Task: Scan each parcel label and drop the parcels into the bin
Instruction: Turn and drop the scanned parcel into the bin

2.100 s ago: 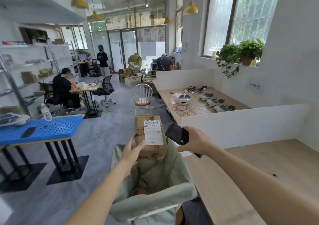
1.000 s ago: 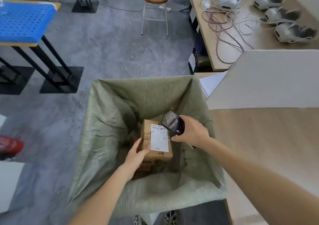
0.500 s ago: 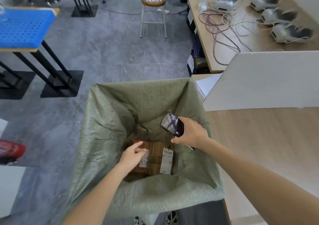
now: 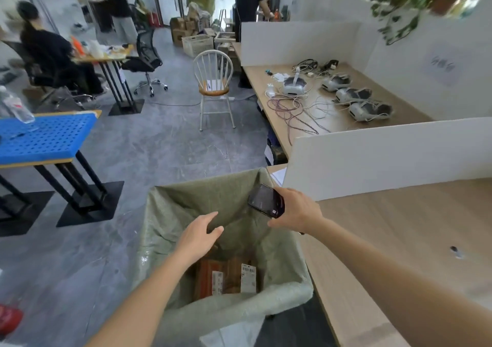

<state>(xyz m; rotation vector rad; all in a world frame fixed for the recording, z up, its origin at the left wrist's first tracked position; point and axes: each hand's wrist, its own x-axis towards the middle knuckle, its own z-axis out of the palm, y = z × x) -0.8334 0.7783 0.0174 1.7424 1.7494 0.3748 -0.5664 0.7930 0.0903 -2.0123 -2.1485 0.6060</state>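
A bin lined with a green woven sack (image 4: pixel 186 208) stands in front of me, against the left end of the wooden table. Brown cardboard parcels (image 4: pixel 229 277) with white barcode labels lie at its bottom. My left hand (image 4: pixel 198 236) hovers over the bin's mouth with relaxed fingers, holding nothing. My right hand (image 4: pixel 295 211) grips a black handheld scanner (image 4: pixel 266 200) above the bin's right rim, its dark screen facing up and left.
The wooden table (image 4: pixel 399 235) runs along my right, with a white partition (image 4: pixel 372 155) behind it. Beyond lies a desk with cables and white devices (image 4: pixel 356 96). A white chair (image 4: pixel 214 85) and a blue perforated table (image 4: pixel 45 136) stand on the grey floor. People work in the background.
My left hand has let go of the parcel, which now lies in the bin, and has lifted up out of the sack. My view has risen from the bin toward the room.
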